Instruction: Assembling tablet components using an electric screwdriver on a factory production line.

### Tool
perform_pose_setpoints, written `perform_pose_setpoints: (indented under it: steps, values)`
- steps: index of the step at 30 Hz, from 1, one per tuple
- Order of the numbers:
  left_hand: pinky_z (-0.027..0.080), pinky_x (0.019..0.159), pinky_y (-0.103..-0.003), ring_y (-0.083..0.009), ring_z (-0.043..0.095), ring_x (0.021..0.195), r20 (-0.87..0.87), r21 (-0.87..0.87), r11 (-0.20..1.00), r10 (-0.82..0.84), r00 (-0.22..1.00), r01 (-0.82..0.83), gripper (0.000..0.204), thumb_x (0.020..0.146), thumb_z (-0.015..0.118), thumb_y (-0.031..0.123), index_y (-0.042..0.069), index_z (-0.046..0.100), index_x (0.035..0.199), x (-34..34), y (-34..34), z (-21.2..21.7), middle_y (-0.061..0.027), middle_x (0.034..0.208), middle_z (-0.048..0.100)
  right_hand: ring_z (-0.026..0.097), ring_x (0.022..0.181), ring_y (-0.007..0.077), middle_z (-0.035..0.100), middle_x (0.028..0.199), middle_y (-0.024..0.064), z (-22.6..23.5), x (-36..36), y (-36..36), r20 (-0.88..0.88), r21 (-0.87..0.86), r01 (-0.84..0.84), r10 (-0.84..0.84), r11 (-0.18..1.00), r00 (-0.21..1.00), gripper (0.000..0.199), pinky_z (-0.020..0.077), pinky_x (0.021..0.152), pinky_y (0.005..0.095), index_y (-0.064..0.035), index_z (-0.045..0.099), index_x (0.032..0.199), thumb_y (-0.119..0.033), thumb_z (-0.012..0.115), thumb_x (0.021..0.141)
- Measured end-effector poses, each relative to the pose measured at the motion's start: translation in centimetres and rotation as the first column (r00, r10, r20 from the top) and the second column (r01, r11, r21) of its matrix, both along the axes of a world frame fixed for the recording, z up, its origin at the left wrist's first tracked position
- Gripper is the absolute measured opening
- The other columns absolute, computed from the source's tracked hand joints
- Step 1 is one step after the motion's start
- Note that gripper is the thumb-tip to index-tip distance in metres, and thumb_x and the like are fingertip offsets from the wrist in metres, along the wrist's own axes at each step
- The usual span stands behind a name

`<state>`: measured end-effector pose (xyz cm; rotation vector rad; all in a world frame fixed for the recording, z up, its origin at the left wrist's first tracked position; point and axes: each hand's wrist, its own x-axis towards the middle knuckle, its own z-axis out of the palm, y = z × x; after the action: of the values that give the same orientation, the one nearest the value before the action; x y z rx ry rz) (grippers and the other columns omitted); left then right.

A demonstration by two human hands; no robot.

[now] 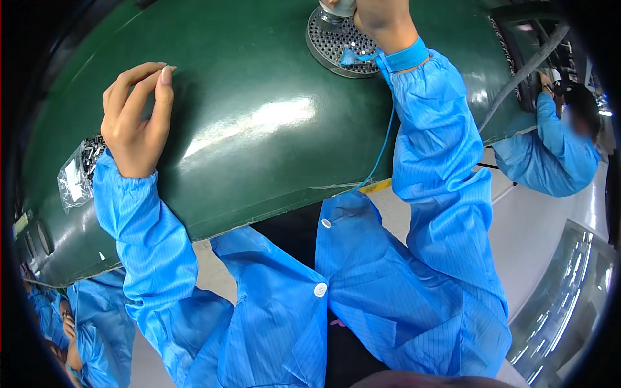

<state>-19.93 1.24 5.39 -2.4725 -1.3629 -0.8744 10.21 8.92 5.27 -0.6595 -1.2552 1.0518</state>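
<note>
My left hand [136, 113] hovers over the dark green belt [259, 129], fingers curled loosely and pinched together at the tips; whether anything sits between them I cannot make out. My right hand [381, 19] reaches to the top edge of the picture and grips a silvery tool [337, 9] held over a round perforated metal plate [339, 45]. A blue wrist strap [404, 57] circles my right wrist, and its thin blue cord [383, 145] trails down across the belt. Both arms wear blue striped sleeves.
A clear plastic bag of small metal parts [79, 171] lies at the belt's left edge. Another person in blue [550, 152] works at the right beside a grey hose [524, 74]. A further person in blue [84, 336] sits at the lower left.
</note>
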Motion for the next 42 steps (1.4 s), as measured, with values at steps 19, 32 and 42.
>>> perform_pose_setpoints:
  steps: [19,32,42]
  values:
    - [0.055,0.087,-0.034,-0.0236,0.070,0.098,-0.066,0.000,0.999,-0.037,0.997,0.037,0.009,0.095,0.072,0.006,0.001,0.078,0.099,1.4,0.0,-0.1,-0.0100,0.107,0.074,0.054,0.045,0.0111,0.070,0.078,0.0106,-0.6,1.0,0.2,-0.042,0.030,-0.002,0.003,1.000,0.999,0.015,0.0427,0.041,0.0254,0.0043,0.068,0.090,-0.008,0.061,0.095]
    - [0.056,0.086,-0.033,-0.0229,0.071,0.098,-0.053,0.055,0.998,-0.038,0.998,0.040,0.010,0.096,0.071,0.003,0.000,0.078,0.103,1.1,0.2,0.2,-0.0105,0.107,0.074,0.056,0.045,0.0104,0.067,0.067,0.0065,-1.1,1.0,-0.2,0.089,0.022,0.092,-0.094,0.996,0.992,0.018,0.0412,0.040,0.0259,0.0020,0.069,0.084,-0.010,0.064,0.097]
    - [0.053,0.086,-0.028,-0.0135,0.067,0.093,0.287,0.056,0.895,0.409,0.866,-0.442,0.021,0.101,0.069,0.011,0.000,0.071,0.119,-9.0,-8.2,4.3,-0.0093,0.109,0.073,0.056,0.048,0.0119,0.072,0.082,0.0106,0.0,-0.2,-0.9,-0.055,-0.021,0.140,-0.141,0.990,0.989,0.019,0.0445,0.045,0.0262,0.0010,0.069,0.102,-0.016,0.070,0.094]
